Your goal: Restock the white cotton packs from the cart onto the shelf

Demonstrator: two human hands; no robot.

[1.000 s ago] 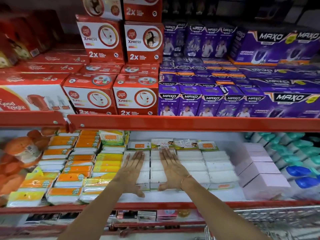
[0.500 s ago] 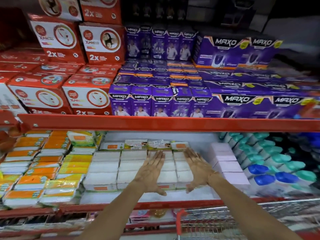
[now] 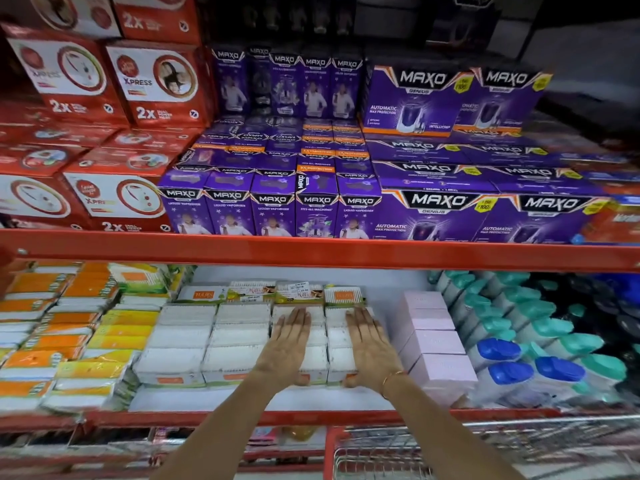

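Observation:
White cotton packs (image 3: 194,341) lie in several rows on the white lower shelf (image 3: 207,400). My left hand (image 3: 287,344) lies flat, palm down, on the third row from the left. My right hand (image 3: 370,344) lies flat on the rightmost row, with a thin bangle at the wrist. Both thumbs hook over the front edge of the packs. Neither hand holds a pack. The wire cart (image 3: 450,452) with its red handle shows at the bottom right; its contents are blurred.
Pale pink boxes (image 3: 436,341) stand right beside the packs. Teal- and blue-capped bottles (image 3: 540,344) fill the far right. Orange and yellow packs (image 3: 79,327) lie at left. A red shelf beam (image 3: 311,249) runs overhead, with purple MAXO boxes (image 3: 433,209) and red boxes (image 3: 114,199) above.
Both hands have shifted right, from the two middle rows to the two right rows of white packs. The view has also turned right, bringing the cart into sight.

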